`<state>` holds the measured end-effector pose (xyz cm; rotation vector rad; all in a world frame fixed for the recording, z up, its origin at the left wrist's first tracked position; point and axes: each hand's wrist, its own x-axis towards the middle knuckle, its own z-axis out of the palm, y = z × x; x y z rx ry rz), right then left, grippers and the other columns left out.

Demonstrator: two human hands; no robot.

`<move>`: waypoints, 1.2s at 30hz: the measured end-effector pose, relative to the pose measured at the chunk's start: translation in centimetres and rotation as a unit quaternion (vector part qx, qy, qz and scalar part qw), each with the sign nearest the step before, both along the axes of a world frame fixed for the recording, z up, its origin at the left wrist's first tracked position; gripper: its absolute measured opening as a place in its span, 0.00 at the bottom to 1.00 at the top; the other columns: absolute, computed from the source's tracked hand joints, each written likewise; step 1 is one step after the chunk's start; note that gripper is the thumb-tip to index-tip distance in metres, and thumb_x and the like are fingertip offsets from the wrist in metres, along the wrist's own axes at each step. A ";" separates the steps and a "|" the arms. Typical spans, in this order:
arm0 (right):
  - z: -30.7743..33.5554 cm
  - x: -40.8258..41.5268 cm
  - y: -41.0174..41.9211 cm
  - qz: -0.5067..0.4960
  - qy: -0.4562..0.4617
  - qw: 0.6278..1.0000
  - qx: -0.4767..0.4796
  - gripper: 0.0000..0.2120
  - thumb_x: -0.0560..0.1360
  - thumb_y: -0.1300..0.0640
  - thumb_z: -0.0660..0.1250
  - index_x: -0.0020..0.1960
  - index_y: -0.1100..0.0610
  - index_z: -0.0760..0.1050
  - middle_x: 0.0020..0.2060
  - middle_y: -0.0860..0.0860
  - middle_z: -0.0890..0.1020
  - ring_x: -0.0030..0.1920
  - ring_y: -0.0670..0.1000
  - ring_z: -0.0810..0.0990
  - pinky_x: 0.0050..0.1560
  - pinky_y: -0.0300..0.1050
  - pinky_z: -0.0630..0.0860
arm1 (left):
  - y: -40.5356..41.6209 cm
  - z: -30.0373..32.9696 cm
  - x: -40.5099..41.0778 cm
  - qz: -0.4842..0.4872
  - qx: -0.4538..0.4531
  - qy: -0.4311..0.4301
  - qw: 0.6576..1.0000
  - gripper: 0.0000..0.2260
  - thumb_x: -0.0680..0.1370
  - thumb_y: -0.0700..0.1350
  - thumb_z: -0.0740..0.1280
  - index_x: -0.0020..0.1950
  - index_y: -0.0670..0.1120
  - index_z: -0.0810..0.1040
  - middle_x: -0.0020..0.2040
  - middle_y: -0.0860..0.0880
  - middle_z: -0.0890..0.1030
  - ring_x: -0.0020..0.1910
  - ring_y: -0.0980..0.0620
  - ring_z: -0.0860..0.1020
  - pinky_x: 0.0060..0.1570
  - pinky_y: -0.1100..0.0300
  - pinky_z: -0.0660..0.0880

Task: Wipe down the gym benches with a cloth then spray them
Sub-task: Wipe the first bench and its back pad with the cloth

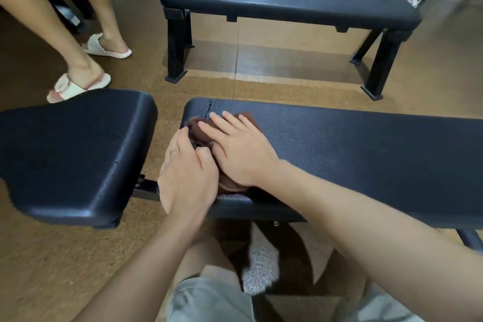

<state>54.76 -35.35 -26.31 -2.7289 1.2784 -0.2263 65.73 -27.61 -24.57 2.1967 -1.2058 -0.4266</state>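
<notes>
Head view: both hands, right hand (236,150) flat, left hand (187,172) pinching, on brown cloth (232,185) at bench pad (366,154) end edge.

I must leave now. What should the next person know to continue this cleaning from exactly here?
Left hand: fingers curled, gripping the near edge of the brown cloth.
Right hand: flat, fingers straight, pressing the cloth down.
The cloth lies bunched on the left end of the long bench pad. The separate seat pad is to its left; a second bench stands behind.
Done: cannot tell; wiping is under way at this end.
Left: the rest of the wiping, then spraying. No spray bottle is in view.
</notes>
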 end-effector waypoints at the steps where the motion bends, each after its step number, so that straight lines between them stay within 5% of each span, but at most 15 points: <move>1: 0.1 0.9 -1.9 -0.006 0.001 1.000 0.002 0.26 0.84 0.49 0.50 0.81 0.50 0.65 0.79 0.54 0.67 0.79 0.59 0.63 0.79 0.57 0.56 | 0.1 -0.1 0.0 0.001 -0.002 -0.006 1.000 0.25 0.82 0.47 0.53 0.80 0.51 0.62 0.79 0.49 0.67 0.75 0.45 0.68 0.71 0.45 0.66; 5: 0.8 4.1 -5.7 -0.072 0.027 0.997 0.030 0.26 0.86 0.50 0.48 0.84 0.49 0.54 0.84 0.53 0.56 0.83 0.57 0.52 0.81 0.57 0.48 | 0.2 -0.2 0.1 0.021 -0.019 0.016 0.999 0.24 0.84 0.49 0.53 0.81 0.51 0.60 0.80 0.48 0.66 0.74 0.41 0.70 0.70 0.45 0.66; 8: 0.7 3.5 -2.3 -0.022 -0.005 1.000 0.008 0.27 0.86 0.48 0.50 0.84 0.45 0.52 0.84 0.54 0.54 0.83 0.57 0.51 0.81 0.61 0.49 | 0.9 -0.4 0.3 0.060 -0.064 0.026 0.996 0.22 0.84 0.49 0.53 0.79 0.50 0.63 0.79 0.47 0.66 0.73 0.42 0.70 0.69 0.44 0.67; 13: 1.2 3.8 -1.6 0.142 0.048 0.989 0.011 0.24 0.85 0.45 0.54 0.80 0.45 0.62 0.82 0.49 0.62 0.82 0.54 0.56 0.80 0.59 0.53 | 0.5 -0.2 -0.5 0.151 -0.080 0.055 0.984 0.15 0.83 0.48 0.54 0.68 0.51 0.71 0.66 0.47 0.78 0.62 0.42 0.77 0.56 0.51 0.65; 16: 1.6 6.6 -4.4 0.155 0.068 0.986 -0.002 0.19 0.85 0.47 0.52 0.67 0.45 0.77 0.70 0.47 0.76 0.75 0.51 0.67 0.76 0.57 0.59 | 0.4 -0.2 -0.7 0.162 -0.065 0.032 0.984 0.14 0.83 0.47 0.54 0.66 0.49 0.72 0.65 0.45 0.78 0.62 0.39 0.76 0.56 0.46 0.68; 19: 1.7 8.5 -6.7 0.120 0.079 0.989 -0.019 0.21 0.83 0.47 0.51 0.56 0.47 0.83 0.60 0.48 0.82 0.67 0.51 0.73 0.73 0.55 0.62 | 0.0 -0.3 -0.7 0.167 -0.057 0.018 0.984 0.14 0.83 0.46 0.55 0.67 0.48 0.72 0.66 0.45 0.77 0.61 0.37 0.76 0.54 0.45 0.67; 25: 2.0 6.0 -12.7 -0.015 0.017 0.993 0.112 0.23 0.84 0.43 0.49 0.68 0.46 0.76 0.69 0.53 0.78 0.69 0.58 0.74 0.58 0.53 0.67 | -0.1 -0.7 -0.6 0.182 -0.058 0.019 0.981 0.15 0.83 0.46 0.55 0.68 0.50 0.73 0.67 0.45 0.78 0.63 0.37 0.76 0.59 0.44 0.69; 28: 2.1 0.2 -14.3 -0.084 0.028 0.985 0.146 0.25 0.83 0.39 0.48 0.65 0.49 0.78 0.70 0.56 0.78 0.68 0.60 0.76 0.62 0.52 0.70 | -0.1 -0.5 -0.6 0.180 -0.059 0.021 0.982 0.15 0.82 0.45 0.55 0.66 0.51 0.74 0.65 0.46 0.80 0.62 0.38 0.77 0.60 0.44 0.69; 31: 1.8 -7.4 -13.1 -0.159 0.026 0.980 0.115 0.20 0.83 0.41 0.50 0.56 0.49 0.77 0.64 0.55 0.81 0.64 0.60 0.78 0.56 0.52 0.69 | 0.0 -0.5 -0.7 0.183 -0.059 0.021 0.981 0.15 0.82 0.45 0.55 0.65 0.52 0.74 0.64 0.47 0.80 0.61 0.38 0.77 0.60 0.45 0.69; 36: 1.0 -11.5 -11.4 -0.200 0.025 0.979 0.015 0.20 0.85 0.46 0.51 0.60 0.56 0.77 0.60 0.60 0.81 0.61 0.64 0.78 0.59 0.57 0.72 | -0.1 -0.7 -0.8 0.185 -0.068 0.027 0.980 0.16 0.82 0.45 0.54 0.67 0.51 0.74 0.65 0.48 0.80 0.61 0.40 0.77 0.59 0.47 0.69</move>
